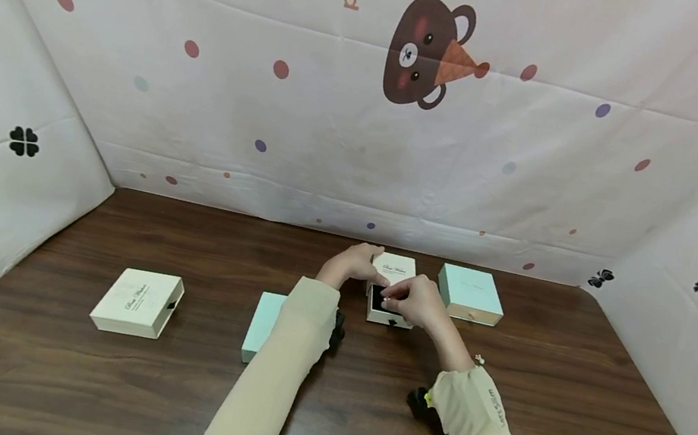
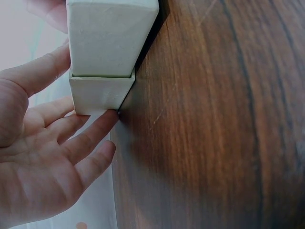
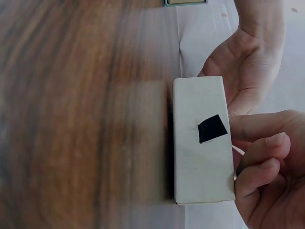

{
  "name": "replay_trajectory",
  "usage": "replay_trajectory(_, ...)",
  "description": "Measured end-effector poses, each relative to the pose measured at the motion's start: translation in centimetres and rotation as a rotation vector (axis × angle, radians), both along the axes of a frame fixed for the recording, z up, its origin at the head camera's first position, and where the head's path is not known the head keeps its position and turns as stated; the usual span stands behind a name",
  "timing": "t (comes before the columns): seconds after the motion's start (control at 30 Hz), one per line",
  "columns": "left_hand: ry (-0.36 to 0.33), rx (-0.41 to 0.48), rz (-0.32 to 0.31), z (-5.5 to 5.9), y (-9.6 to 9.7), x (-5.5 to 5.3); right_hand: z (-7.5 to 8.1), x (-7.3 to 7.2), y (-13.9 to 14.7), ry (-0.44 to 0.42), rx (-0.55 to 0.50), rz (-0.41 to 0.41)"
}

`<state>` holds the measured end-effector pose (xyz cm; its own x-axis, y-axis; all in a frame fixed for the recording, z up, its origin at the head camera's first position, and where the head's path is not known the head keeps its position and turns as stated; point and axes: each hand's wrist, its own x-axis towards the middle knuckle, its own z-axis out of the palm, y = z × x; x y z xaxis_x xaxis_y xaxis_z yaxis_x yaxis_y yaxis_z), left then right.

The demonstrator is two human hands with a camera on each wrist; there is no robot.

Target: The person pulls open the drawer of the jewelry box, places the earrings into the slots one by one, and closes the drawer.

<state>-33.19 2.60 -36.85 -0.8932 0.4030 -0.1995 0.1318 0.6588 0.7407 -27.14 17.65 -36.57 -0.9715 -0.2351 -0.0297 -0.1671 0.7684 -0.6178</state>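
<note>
In the head view, a small white drawer box stands near the back, its drawer (image 1: 389, 318) pulled toward me and black inside. My left hand (image 1: 357, 263) grips the lettered sleeve (image 1: 395, 262), thumb near the drawer opening and fingers at the far end. The left wrist view shows those fingertips against the sleeve's end (image 2: 100, 93). Over the drawer, my right hand (image 1: 416, 302) has curled fingers, thumb and index pinching a tiny pale item (image 1: 385, 299) whose kind I cannot tell. A black ribbon tab (image 3: 212, 129) sits on the drawer front.
A light blue box (image 1: 471, 292) stands just right of the white one. Another light blue box (image 1: 262, 322) is partly covered by my left sleeve. Farther left lies a closed white box (image 1: 137, 301) with a black tab. A printed cloth (image 1: 309, 126) backs the wooden table (image 1: 40, 366).
</note>
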Motion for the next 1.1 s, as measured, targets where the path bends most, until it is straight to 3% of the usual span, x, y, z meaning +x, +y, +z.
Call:
replay_trajectory(0.3, -0.008, 0.005, 0.007, 0.01, 0.05, 0.12, 0.04, 0.13, 0.01, -0.021, 0.001, -0.015)
replay_trajectory(0.87, -0.018, 0.009, 0.01, 0.13, 0.15, 0.18, 0.22, 0.02, 0.47, -0.021, 0.024, 0.053)
replay_trajectory(1.1, -0.015, 0.005, 0.004, 0.18, 0.08, 0.14, 0.19, 0.04, 0.23, -0.03, 0.031, 0.028)
